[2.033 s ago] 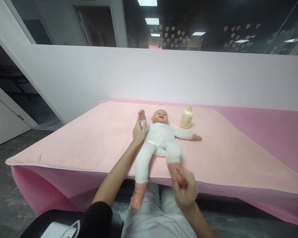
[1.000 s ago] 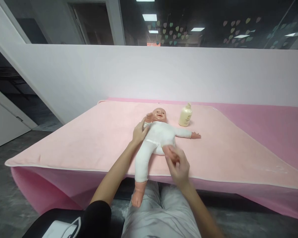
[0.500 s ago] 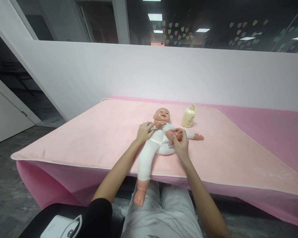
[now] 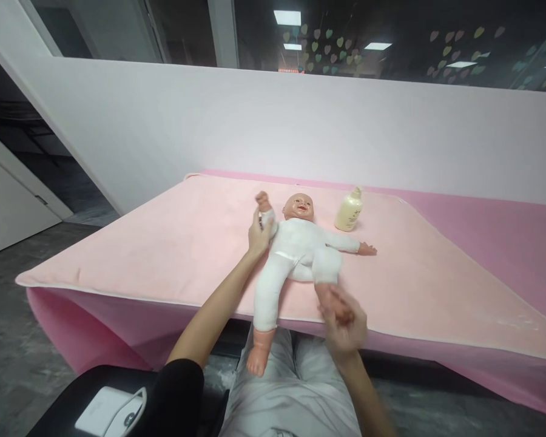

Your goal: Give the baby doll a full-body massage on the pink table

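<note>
A baby doll (image 4: 300, 240) with a white cloth body lies on its back, head towards the wall. My left hand (image 4: 259, 235) is closed around the doll's arm on the left side, and that arm points up beside the head. Slightly blurred, my right hand (image 4: 346, 321) grips the doll's foot on the right side, near the table's front edge. That leg is bent at the knee. The doll's other leg hangs over the edge above my lap, and its other arm stretches out to the right.
A pale yellow pump bottle (image 4: 349, 210) stands right of the doll's head. Pink padded cloth (image 4: 164, 243) covers the table, against a white wall (image 4: 255, 127). A white device with a cable (image 4: 109, 409) lies on a black surface at lower left.
My right hand has drawn the doll's foot from its belly down towards the front edge. My left hand has swung the doll's arm from its chest up and outward to the left.
</note>
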The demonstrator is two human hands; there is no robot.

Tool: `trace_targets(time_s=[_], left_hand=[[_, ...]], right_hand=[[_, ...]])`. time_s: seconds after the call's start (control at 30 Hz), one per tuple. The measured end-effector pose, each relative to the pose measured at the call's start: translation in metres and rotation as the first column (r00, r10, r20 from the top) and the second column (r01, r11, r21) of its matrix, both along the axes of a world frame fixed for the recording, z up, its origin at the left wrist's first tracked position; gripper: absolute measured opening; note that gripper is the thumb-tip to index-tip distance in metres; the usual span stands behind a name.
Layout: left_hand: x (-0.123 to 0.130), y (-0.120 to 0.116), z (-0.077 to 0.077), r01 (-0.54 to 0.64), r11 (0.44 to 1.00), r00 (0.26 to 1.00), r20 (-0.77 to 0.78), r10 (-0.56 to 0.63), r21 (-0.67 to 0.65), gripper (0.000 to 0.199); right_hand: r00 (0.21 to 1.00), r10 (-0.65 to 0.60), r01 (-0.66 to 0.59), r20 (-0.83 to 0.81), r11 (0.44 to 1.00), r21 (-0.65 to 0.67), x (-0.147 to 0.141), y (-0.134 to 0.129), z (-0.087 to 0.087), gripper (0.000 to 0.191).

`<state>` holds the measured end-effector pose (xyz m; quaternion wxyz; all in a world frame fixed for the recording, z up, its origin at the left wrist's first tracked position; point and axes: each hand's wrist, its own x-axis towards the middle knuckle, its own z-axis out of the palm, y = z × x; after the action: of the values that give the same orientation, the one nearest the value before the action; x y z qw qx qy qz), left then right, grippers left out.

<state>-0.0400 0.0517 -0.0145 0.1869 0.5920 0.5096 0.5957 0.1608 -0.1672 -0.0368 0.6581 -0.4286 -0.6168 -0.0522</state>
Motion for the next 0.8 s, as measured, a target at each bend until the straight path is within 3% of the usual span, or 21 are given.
trace_targets(time_s=[0.03,0.1,0.17,0.2,0.27,0.37,0.43,0.5,0.57,0.63,0.73,0.8], left_hand=[[0.002,-0.006,0.004,0.074,0.996,0.987,-0.148,-0.066,0.050,0.062],[0.006,-0.016,0.010,0.198,0.976,0.890,-0.434,-0.143,0.085,0.057],[0.006,-0.021,0.013,0.219,0.973,0.800,-0.585,-0.136,0.073,0.053],[0.006,-0.021,0.014,0.177,0.982,0.797,-0.594,-0.107,0.060,0.053],[0.003,-0.019,0.013,0.040,0.999,0.855,-0.518,-0.023,0.022,0.056],[-0.001,-0.010,0.010,-0.109,0.990,0.960,-0.267,0.083,-0.085,0.059],[-0.003,-0.005,0.008,-0.125,0.982,0.990,-0.080,0.114,-0.144,0.057],[-0.002,-0.003,0.008,-0.099,0.984,0.993,0.047,0.107,-0.148,0.057],[0.001,-0.005,0.009,-0.044,0.995,0.997,0.054,0.049,-0.085,0.061],[0.003,-0.011,0.010,0.058,0.998,0.994,-0.094,-0.057,0.012,0.061],[0.005,-0.019,0.013,0.237,0.966,0.879,-0.448,-0.167,0.105,0.052],[0.005,-0.022,0.013,0.269,0.956,0.806,-0.571,-0.157,0.117,0.049]], right_hand=[[0.999,-0.014,0.012,-0.050,0.999,-0.032,-0.003,0.021,0.014,0.032],[0.999,0.010,-0.013,-0.031,0.995,-0.097,-0.009,0.056,0.041,0.027],[0.998,0.037,-0.029,0.053,0.990,-0.135,-0.013,0.072,0.055,0.022],[0.994,0.043,-0.031,0.096,0.992,-0.125,-0.013,0.070,0.056,0.022],[0.987,0.026,-0.019,0.161,0.999,-0.044,-0.010,0.047,0.043,0.028],[0.979,-0.050,0.031,0.197,0.995,0.098,0.000,-0.012,0.008,0.038],[0.976,-0.072,0.045,0.206,0.990,0.135,0.007,-0.042,-0.011,0.039],[0.974,-0.083,0.049,0.212,0.986,0.161,0.013,-0.047,-0.016,0.038],[0.986,-0.094,0.072,0.139,0.985,0.156,0.014,-0.025,-0.005,0.038],[0.997,-0.070,0.066,0.042,0.993,0.094,0.010,0.017,0.016,0.035],[1.000,-0.029,0.028,-0.004,0.996,-0.081,0.004,0.078,0.050,0.019],[0.998,-0.031,0.023,-0.053,0.989,-0.147,0.002,0.096,0.062,0.019]])
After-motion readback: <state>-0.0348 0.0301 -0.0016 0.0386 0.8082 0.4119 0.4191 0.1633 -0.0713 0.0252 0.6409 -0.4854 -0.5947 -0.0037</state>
